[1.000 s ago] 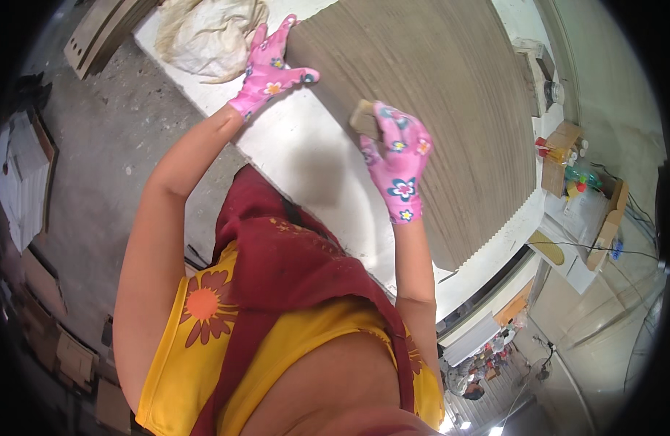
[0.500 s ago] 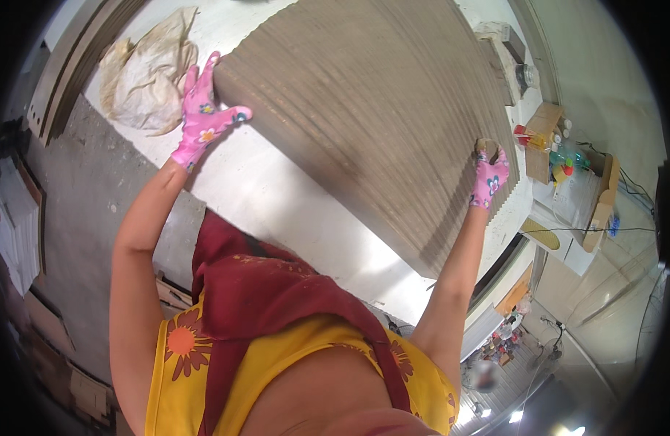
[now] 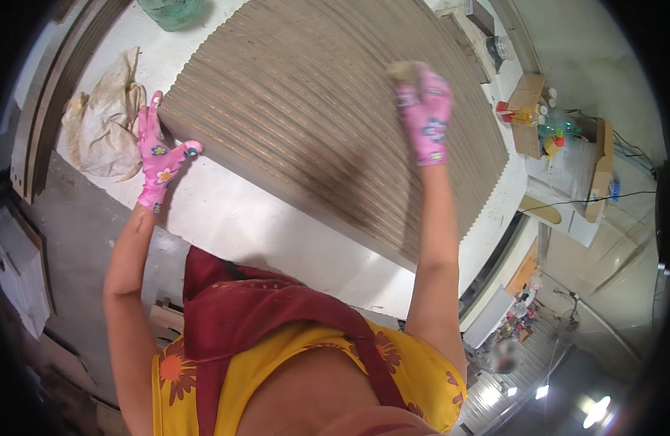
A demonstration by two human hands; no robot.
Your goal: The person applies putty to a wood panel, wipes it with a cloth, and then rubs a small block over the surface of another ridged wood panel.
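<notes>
The left hand (image 3: pixel 162 163), in a pink knit glove with a flower print, is at the left of the frame, its fingers spread wide and holding nothing. It lies at the left corner of a large grey-brown block with a ridged top (image 3: pixel 298 109), which fills the upper middle of the frame on a white tabletop (image 3: pixel 237 207); how firmly it presses cannot be told. The right hand (image 3: pixel 429 120), in a matching glove and blurred, is at upper centre-right over the ridges, fingers closed around a small tan pad (image 3: pixel 402 70). A crumpled off-white cloth (image 3: pixel 106 127) lies just beside the left hand, and a translucent green container (image 3: pixel 171 11) stands at the upper left edge.
</notes>
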